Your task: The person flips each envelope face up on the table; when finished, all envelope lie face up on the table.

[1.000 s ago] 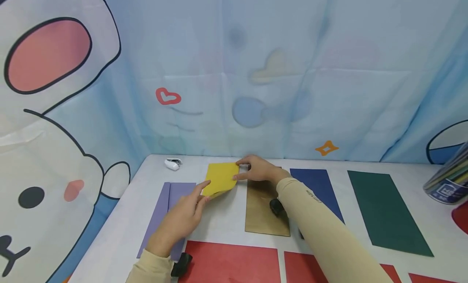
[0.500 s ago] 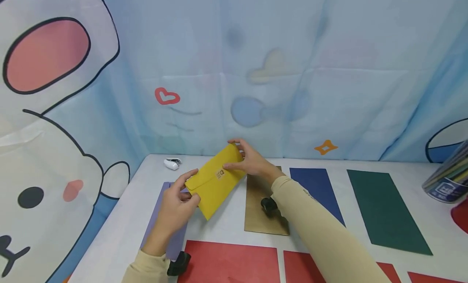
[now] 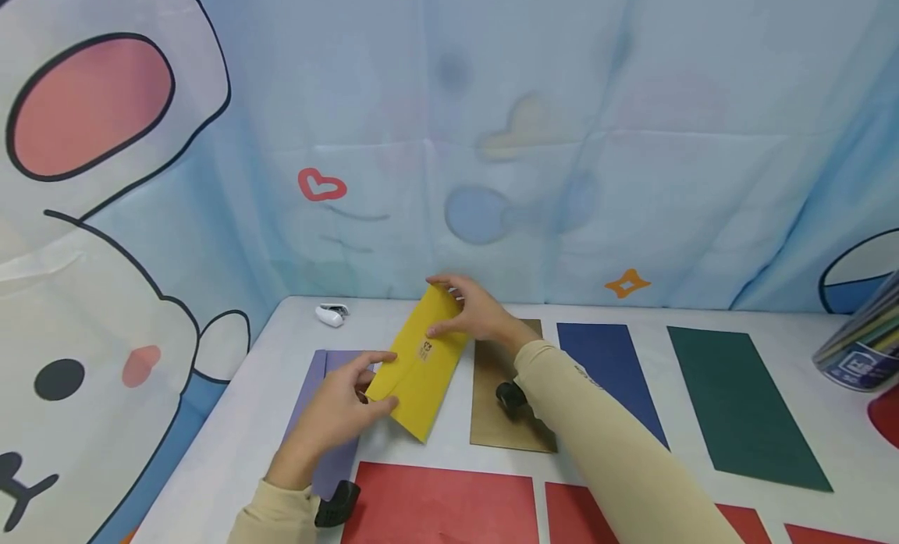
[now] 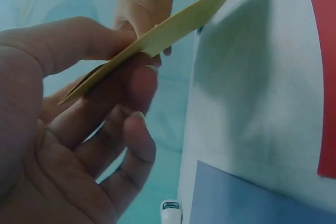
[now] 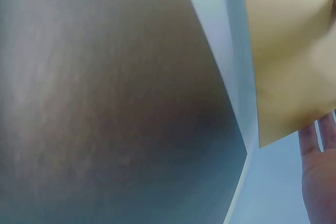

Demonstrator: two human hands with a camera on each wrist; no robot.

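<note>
A yellow envelope with a flap and a small dark print is held tilted above the white table. My left hand pinches its lower left end, thumb on the printed face and fingers behind, as the left wrist view also shows with the envelope edge-on. At the upper end my right hand grips it, thumb on the front and fingertips over the top edge. In the right wrist view a blurred dark shape fills the left side; fingers of my left hand show beneath the envelope.
A purple envelope lies partly under my left hand. To the right are gold, blue and green envelopes. Red ones line the front. A small white stapler-like item sits at back left, a pencil container far right.
The yellow envelope has come up and turned so its printed flap side shows, then swung steeper. My left hand has shifted its grip along the lower end, most recently downward.
</note>
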